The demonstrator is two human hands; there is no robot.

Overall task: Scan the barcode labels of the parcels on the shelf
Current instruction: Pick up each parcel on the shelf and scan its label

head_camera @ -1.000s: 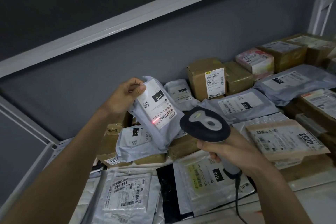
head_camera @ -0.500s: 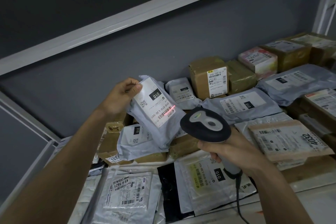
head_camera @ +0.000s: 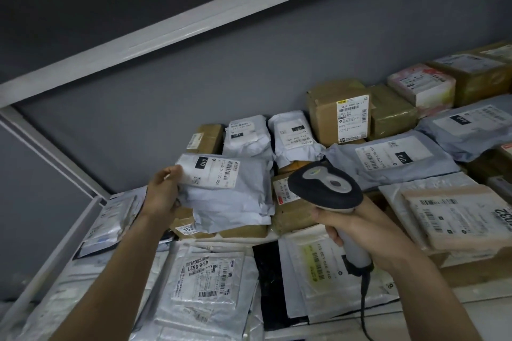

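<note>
Two grips busy, left hand (head_camera: 162, 196) pinching the grey parcel (head_camera: 230, 196) by its edge above the shelf (head_camera: 91, 210) pile, right hand (head_camera: 357, 232) wrapped round the scanner (head_camera: 325, 188) alongside; loosely held, likely to slip and bury unscanned labels.

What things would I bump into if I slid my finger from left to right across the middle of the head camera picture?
Left hand → grey bag that it holds → black scanner → right hand → padded envelope.
</note>
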